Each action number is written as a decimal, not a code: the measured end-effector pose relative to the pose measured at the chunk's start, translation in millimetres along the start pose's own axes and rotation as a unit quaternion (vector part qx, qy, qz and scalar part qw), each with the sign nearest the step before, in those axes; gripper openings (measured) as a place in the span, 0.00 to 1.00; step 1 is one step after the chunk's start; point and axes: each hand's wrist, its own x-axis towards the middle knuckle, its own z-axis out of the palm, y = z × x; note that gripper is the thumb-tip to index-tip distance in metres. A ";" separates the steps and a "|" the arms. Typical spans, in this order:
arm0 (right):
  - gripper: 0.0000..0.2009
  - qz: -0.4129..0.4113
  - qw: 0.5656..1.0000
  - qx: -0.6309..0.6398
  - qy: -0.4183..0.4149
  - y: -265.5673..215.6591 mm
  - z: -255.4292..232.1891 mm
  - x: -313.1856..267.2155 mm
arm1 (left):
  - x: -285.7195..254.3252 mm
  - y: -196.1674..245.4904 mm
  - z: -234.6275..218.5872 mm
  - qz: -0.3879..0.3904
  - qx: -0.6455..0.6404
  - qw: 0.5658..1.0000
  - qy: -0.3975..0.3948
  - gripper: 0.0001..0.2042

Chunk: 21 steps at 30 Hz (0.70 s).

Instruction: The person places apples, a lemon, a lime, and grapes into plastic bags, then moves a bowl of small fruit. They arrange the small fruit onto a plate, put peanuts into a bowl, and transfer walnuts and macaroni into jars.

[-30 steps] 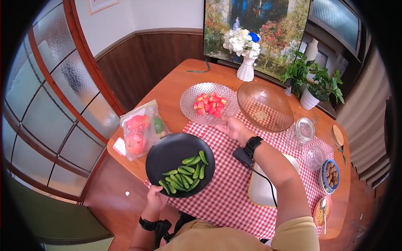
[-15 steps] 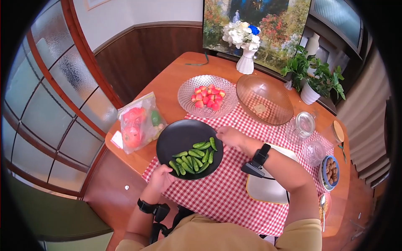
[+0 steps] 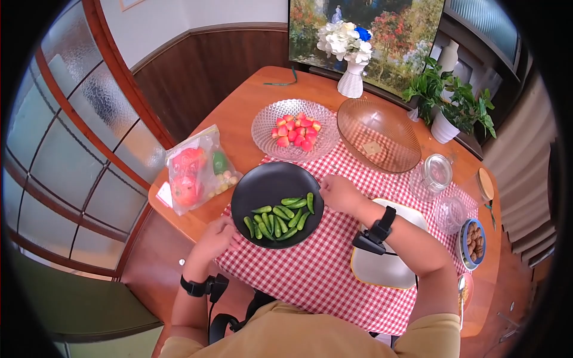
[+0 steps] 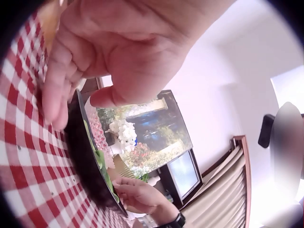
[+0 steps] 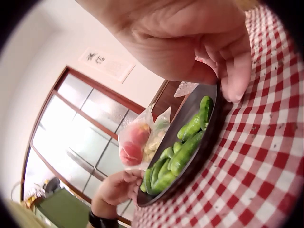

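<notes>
A round black plate (image 3: 262,191) lies on the red-and-white checked tablecloth (image 3: 322,274), with several small green peppers (image 3: 277,222) grouped on its nearer half. Beside the plate's left rim is my left hand (image 3: 216,240), its fingers loosely extended; the left wrist view has the thumb over the rim and the fingers outside it. At the opposite rim, my right hand (image 3: 341,194) has its fingertips close to the edge. From the right wrist, the right fingers (image 5: 235,85) hang relaxed just outside the rim, the thumb near its top.
Behind the plate stands a clear glass bowl (image 3: 262,134) of small red-and-yellow fruits (image 3: 296,131), beside an amber glass bowl (image 3: 382,119). A plastic bag of produce (image 3: 194,170) lies left. A white tray (image 3: 382,268), glass jar (image 3: 430,176) and bowl of walnuts (image 3: 475,241) are at right.
My right hand moved from the glass bowl to the plate's right rim. The plate shifted right and came down onto the tablecloth. My left hand loosened from its rim.
</notes>
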 end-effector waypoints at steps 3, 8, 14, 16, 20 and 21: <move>0.19 -0.027 0.998 -0.044 0.032 -34.3 -11.9 -25.1 | -14.4 1.4 8.6 0.156 0.188 0.957 0.158 0.11; 0.28 -0.082 0.990 -0.098 -0.054 -52.5 -2.5 -31.2 | -38.0 25.6 61.7 0.243 0.379 0.869 0.205 0.29; 0.37 -0.114 0.981 -0.118 -0.101 -68.8 24.2 -10.7 | -20.4 38.9 84.4 0.248 0.445 0.833 0.217 0.37; 0.36 -0.149 0.983 -0.081 -0.069 -64.4 29.3 -2.9 | -12.0 40.1 78.8 0.245 0.455 0.833 0.198 0.37; 0.29 -0.170 0.984 -0.058 -0.009 -58.3 16.0 -1.3 | -10.3 33.0 69.1 0.261 0.436 0.839 0.197 0.34; 0.27 -0.149 0.985 -0.082 -0.009 -58.0 11.3 -4.1 | -12.5 31.9 68.2 0.253 0.442 0.834 0.214 0.33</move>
